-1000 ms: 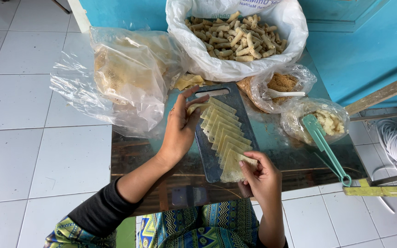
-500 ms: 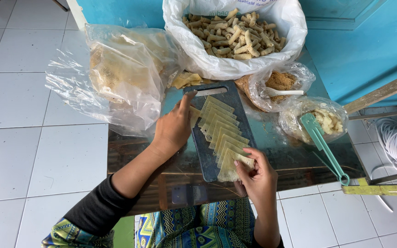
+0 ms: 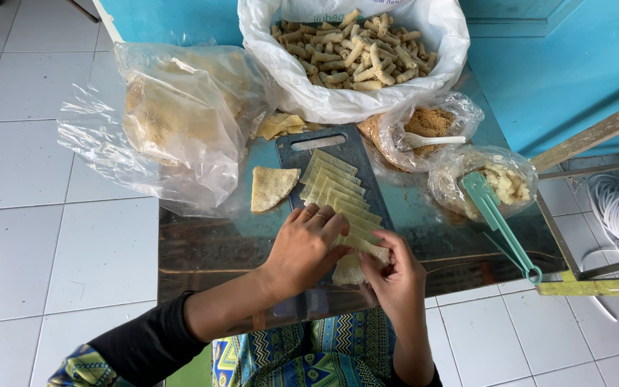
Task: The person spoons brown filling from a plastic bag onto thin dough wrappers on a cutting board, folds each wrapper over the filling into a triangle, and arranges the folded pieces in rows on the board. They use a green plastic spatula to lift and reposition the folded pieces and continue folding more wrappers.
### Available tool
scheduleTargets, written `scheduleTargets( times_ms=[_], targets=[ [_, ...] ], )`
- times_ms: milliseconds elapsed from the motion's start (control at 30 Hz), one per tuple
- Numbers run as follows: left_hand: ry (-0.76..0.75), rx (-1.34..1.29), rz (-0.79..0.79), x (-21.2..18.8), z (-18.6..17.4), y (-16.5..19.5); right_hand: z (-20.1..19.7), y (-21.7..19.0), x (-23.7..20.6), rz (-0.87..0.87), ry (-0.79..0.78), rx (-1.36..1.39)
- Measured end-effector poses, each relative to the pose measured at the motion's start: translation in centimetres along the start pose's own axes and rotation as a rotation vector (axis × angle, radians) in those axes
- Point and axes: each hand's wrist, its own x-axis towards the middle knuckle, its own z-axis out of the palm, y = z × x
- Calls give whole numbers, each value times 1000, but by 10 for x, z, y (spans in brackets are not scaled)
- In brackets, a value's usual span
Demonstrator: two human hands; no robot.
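We see both hands at the near end of the board (image 3: 327, 154), left hand (image 3: 306, 247) flat on the wrappers (image 3: 338, 197), right hand (image 3: 395, 276) fingers pinching the nearest one; bag of rolls (image 3: 356, 50) full, most wrappers unrolled.

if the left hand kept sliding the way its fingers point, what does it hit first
The left hand points up and to the right across the dark cutting board, so it would most likely meet the row of overlapped pale wrapper strips first. Its fingertips already look to be touching the nearest ones.
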Motion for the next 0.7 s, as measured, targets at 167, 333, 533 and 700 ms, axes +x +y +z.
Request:
scheduleTargets(
  times_ms=[167,333,533,700],
  targets=[
    [-5,14,-101,-1,13,-3,-2,-5,2,22,6,-19],
    [-42,9,-170,1,17,-6,1,4,1,56,12,-96],
    [-57,-15,-163,1,15,-7,-59,33,14,-285,444,-396],
    [-83,-18,-180,3,14,-7,-167,55,41,-267,328,-1061]
  ],
)
